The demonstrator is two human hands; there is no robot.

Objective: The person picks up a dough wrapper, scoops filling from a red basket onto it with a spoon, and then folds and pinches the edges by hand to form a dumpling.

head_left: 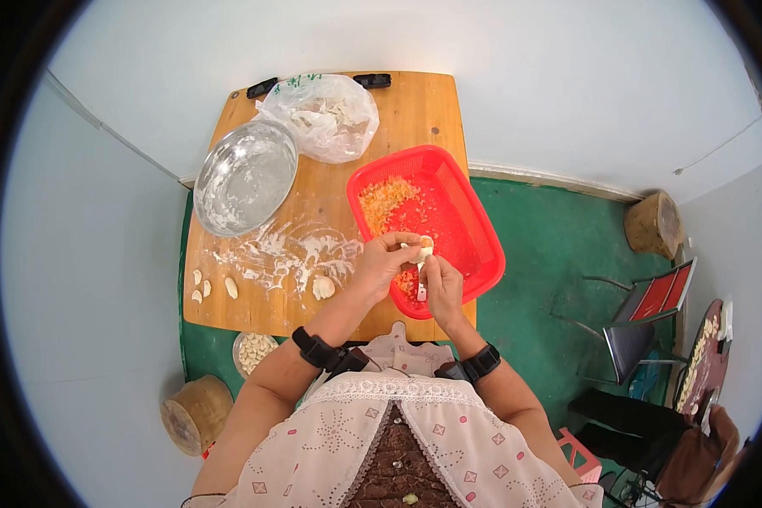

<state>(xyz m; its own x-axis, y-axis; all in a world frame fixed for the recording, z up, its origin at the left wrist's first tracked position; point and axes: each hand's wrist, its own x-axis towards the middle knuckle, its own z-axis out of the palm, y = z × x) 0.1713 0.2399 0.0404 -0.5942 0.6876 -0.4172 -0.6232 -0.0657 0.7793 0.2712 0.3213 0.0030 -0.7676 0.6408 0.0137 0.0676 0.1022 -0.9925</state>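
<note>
Over the near left part of a red plastic basket (483, 245), my left hand (386, 258) and my right hand (442, 284) meet, fingers pinched round a small white dough wrapper (421, 254) with orange filling in it. Chopped orange filling (385, 201) lies along the basket's left side. Under the hands, a white utensil handle (422, 292) shows in part. A lump of dough (323, 287) rests on the floured wooden table (254, 305), left of my left hand. Small pale dough pieces (231, 288) lie near the table's left edge.
A metal bowl dusted with flour (245, 178) and a plastic bag (322, 118) stand on the table's far left part. Below its near edge is a bowl of pale pieces (254, 351). Stumps (196, 415), a chair (652, 313) and a seated person's legs (626, 427) are around.
</note>
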